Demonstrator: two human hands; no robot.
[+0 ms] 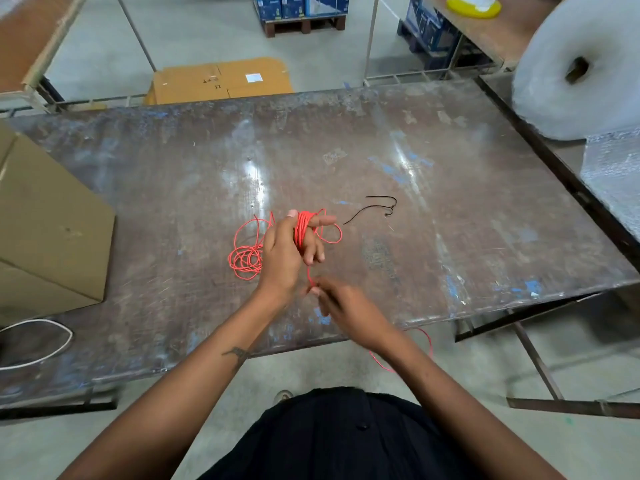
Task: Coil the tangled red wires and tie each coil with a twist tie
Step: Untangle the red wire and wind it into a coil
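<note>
Red wire [302,230] is wound round the left hand [289,249] fingers at frame centre; the right hand [341,303] grip pinches its tail below. Judgement: keep tension, lay turns side by side

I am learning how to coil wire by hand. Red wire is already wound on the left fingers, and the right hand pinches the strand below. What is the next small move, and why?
Probably one more turn: the right hand carries its strand up and around the coil on the left hand. Loose wire hangs off the table edge, so tying with the twist ties seems premature.
</note>
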